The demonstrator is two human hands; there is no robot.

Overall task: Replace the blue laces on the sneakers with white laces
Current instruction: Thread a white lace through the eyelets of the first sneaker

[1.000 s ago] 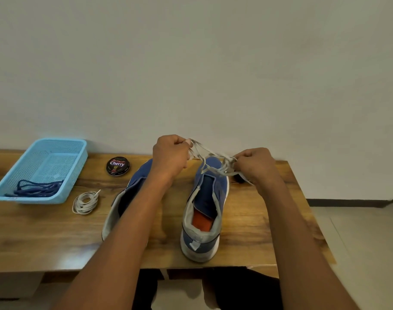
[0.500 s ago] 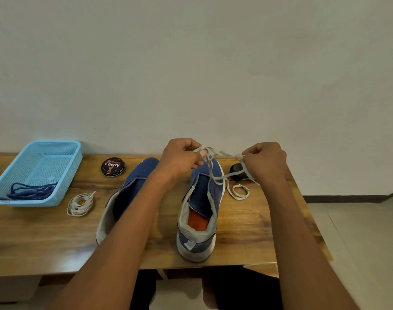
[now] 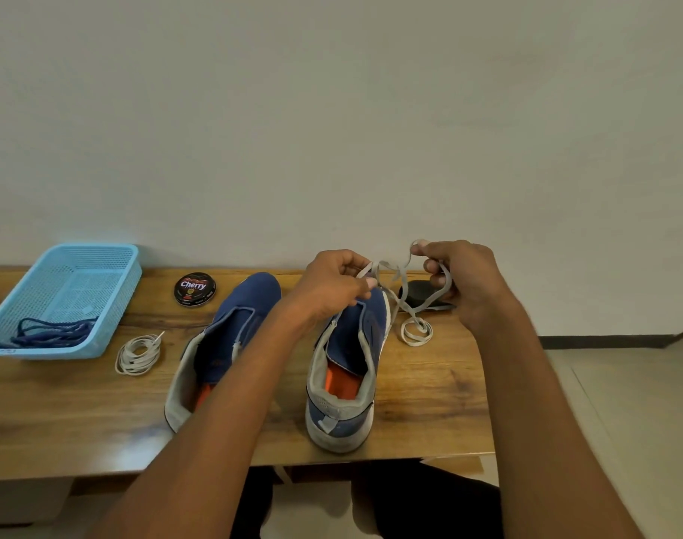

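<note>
We see two blue sneakers (image 3: 231,344) beside one blue basket (image 3: 110,297), two white laces, one (image 3: 400,289) pinched by both our left hand (image 3: 332,285) and right hand (image 3: 464,278) fingers.

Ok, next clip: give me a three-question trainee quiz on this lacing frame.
1. True or false: the blue laces lie in the basket.
2. Which shoe is the held white lace above? A) right sneaker B) left sneaker
3. What lies between basket and left sneaker?

Key: 1 true. 2 A; left hand and right hand both pinch it. 3 coiled white lace.
</note>
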